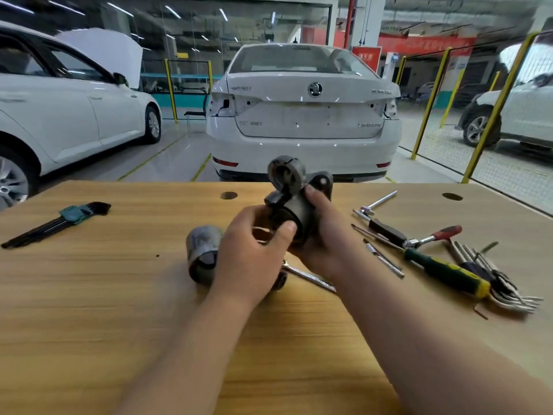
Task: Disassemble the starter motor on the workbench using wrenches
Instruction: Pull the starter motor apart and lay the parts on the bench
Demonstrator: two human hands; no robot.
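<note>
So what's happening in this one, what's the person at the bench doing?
A person holds the starter motor off the wooden workbench with both hands: the right hand grips its body, the left hand its near end. It is already partly apart: a metal casing lies on the workbench beside the left hand. Neither hand holds a tool. A wrench lies below the hands, a hex key set far left, a screwdriver and other tools to the right.

Tan wood-grain workbench (119, 295), grey starter motor (294, 193), green-and-yellow screwdriver (449, 272), black hex keys (45, 226) in teal holder.
</note>
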